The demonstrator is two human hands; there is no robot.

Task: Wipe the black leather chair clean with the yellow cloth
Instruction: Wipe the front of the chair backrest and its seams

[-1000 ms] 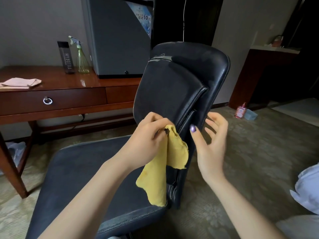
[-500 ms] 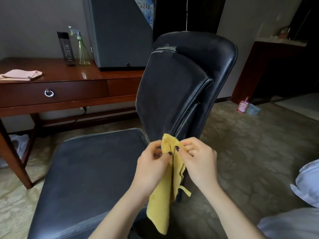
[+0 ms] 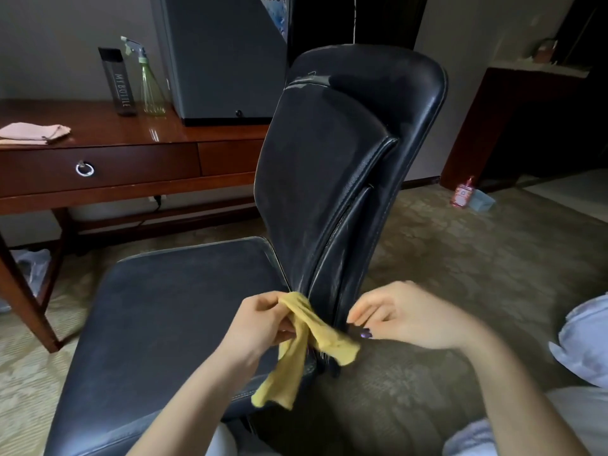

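Observation:
The black leather chair (image 3: 332, 179) stands in front of me, its backrest upright and its seat (image 3: 171, 311) to the left. The yellow cloth (image 3: 306, 327) is at the base of the backrest's side edge. My left hand (image 3: 263, 324) grips one end of it, and a loose tail hangs down over the seat's corner. One strand stretches right to my right hand (image 3: 404, 317), whose thumb and fingertips pinch its corner.
A wooden desk (image 3: 131, 159) stands behind the chair, with a folded pink cloth (image 3: 33, 133), a dark bottle (image 3: 118, 82), a green spray bottle (image 3: 148, 80) and a grey box (image 3: 223, 57) on it. A small pink bottle (image 3: 462, 194) is on the carpet at the right. White bedding (image 3: 585, 343) lies at the right edge.
Both hands came together on the cloth and dropped from mid-backrest to the backrest's base. They have since drawn apart, pulling a strand of the cloth out between them.

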